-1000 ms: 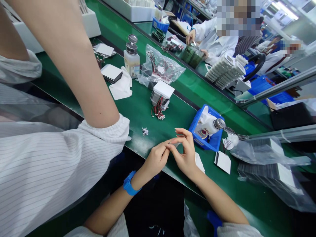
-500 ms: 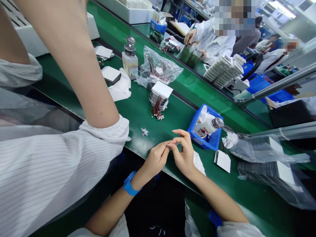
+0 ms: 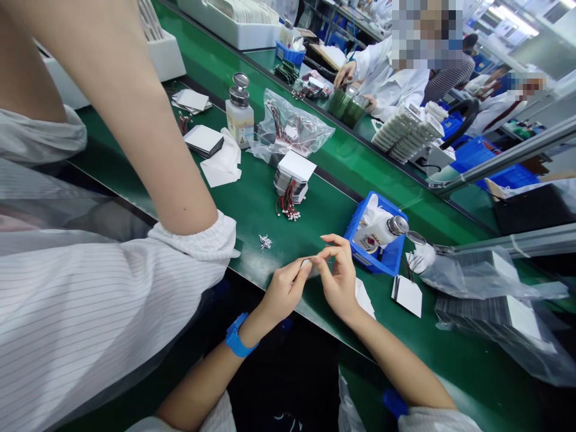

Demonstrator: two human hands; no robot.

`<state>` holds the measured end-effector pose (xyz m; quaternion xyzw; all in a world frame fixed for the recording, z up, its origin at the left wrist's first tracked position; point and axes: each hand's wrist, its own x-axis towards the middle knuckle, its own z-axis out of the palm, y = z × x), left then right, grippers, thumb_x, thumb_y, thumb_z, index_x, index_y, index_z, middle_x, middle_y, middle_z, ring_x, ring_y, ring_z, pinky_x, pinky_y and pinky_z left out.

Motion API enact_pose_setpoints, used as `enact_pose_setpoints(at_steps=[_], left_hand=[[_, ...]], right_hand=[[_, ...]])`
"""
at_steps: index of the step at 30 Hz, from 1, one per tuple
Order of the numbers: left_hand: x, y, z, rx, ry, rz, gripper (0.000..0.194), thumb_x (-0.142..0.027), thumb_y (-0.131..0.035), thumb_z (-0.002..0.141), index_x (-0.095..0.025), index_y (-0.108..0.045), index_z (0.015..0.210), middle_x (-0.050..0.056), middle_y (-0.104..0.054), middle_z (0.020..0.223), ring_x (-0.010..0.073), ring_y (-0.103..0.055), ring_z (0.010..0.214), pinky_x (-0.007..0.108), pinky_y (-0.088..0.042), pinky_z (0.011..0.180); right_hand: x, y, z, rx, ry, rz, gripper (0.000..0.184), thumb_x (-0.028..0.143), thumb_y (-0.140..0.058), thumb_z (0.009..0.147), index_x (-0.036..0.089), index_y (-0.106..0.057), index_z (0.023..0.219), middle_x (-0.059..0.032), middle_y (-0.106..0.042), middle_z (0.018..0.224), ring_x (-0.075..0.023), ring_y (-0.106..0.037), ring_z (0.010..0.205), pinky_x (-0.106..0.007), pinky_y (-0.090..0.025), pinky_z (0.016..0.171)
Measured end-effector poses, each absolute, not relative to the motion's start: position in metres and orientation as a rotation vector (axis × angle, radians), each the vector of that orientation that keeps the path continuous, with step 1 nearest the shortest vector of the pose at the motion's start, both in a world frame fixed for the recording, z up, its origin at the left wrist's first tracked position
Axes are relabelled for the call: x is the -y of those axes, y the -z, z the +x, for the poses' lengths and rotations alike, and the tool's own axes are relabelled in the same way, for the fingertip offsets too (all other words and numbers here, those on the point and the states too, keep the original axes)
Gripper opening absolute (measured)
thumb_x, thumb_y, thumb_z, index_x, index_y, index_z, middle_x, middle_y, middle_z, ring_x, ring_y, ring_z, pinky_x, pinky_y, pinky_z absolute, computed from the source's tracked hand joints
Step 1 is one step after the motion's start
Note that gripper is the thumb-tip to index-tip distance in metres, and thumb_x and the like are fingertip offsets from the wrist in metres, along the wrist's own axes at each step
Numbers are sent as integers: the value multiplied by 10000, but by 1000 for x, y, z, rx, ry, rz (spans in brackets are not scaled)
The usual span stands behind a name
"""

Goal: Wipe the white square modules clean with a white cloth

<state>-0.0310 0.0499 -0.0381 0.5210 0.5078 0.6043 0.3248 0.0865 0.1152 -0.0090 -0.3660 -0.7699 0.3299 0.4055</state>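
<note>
Your left hand [image 3: 281,289] grips a small white card [image 3: 306,263], partly hidden, left of the blue bin [image 3: 365,258]. Your right hand [image 3: 338,281], nearer the bin, has its thumb and finger close by the card; I can't tell whether they pinch it. A wired stack [image 3: 296,168] sits farther left of the bin.

On the table [image 3: 247,210], near its front edge, our left hand [image 3: 279,291] and right hand [image 3: 338,283] meet with a piece between them. Beyond our left hand lies a heap of bits [image 3: 265,242]; farther back stands a panel stack [image 3: 296,171], a bag [image 3: 310,129] behind it. Left of the bag stands a bottle [image 3: 240,125]; to our right, a bin [image 3: 365,258] holds a second bottle [image 3: 374,235].
</note>
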Motion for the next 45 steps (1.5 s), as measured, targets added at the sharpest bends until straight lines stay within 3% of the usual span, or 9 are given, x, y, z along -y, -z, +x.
enact_pose_setpoints(at_steps=[3, 6, 9, 17, 23, 31, 41, 45], left_hand=[[-50, 40, -31, -1342, -1572, 1365, 308, -295, -393, 1025, -165, -651, 918, 7, -636, 697, 153, -649, 732, 231, -519, 711], [-50, 40, -31, -1356, -1549, 1364, 302, -300, -391, 1025, -165, -644, 930, 20, -673, 773, 143, -636, 715, 225, -502, 687], [-51, 39, -31, -1362, -1531, 1363, 299, -309, -396, 1022, -163, -645, 945, 20, -671, 760, 144, -623, 705, 228, -498, 679], [-50, 39, -31, -1365, -1504, 1344, 334, -366, -405, 1014, -159, -650, 922, -7, -609, 678, 124, -546, 601, 217, -442, 585], [-49, 45, -31, -1426, -1485, 1228, 397, -428, -431, 991, -164, -599, 747, -36, -487, 579, 109, -453, 544, 209, -373, 532], [-40, 39, -42, -1410, -1518, 1038, 424, -497, -495, 949, -129, -701, 916, 34, -695, 760, 183, -631, 742, 234, -505, 643], [-2, 52, -65, -1466, -1571, 698, 491, -581, -574, 884, -121, -723, 970, 68, -732, 872, 209, -666, 793, 270, -540, 704], [31, 65, -74, -1543, -1575, 559, 497, -598, -591, 868, -131, -711, 988, 64, -735, 871, 216, -674, 786, 268, -538, 696]], right_hand=[[-117, 8, 87, 1961, -841, -879, 102, 256, -610, 925, 256, -597, 1026, -79, -535, 1275, -229, -517, 1223, -461, -441, 1023], [-119, 6, 87, 2040, -837, -847, 97, 235, -586, 939, 269, -665, 986, -70, -522, 1345, -229, -532, 1213, -460, -469, 1002], [-120, 4, 87, 2035, -826, -845, 126, 228, -585, 938, 258, -692, 879, -60, -561, 1291, -227, -559, 1175, -454, -487, 982], [-123, 4, 87, 1918, -900, -894, 160, 267, -570, 943, 225, -663, 819, -71, -585, 1145, -210, -590, 1097, -421, -504, 948], [-137, 7, 92, 1807, -971, -953, 226, 364, -596, 928, 212, -674, 780, -74, -593, 1109, -200, -610, 1003, -432, -505, 931], [-152, 12, 96, 1635, -1148, -1006, 349, 538, -673, 832, 206, -690, 725, -90, -619, 1065, -227, -617, 974, -411, -539, 823], [-163, 12, 102, 1560, -1152, -1009, 379, 559, -647, 839, 195, -699, 747, -82, -625, 1027, -182, -622, 841, -332, -546, 675], [-161, 6, 99, 1630, -1060, -983, 324, 498, -645, 862, 197, -685, 747, -73, -621, 1010, -183, -625, 867, -329, -539, 696]])
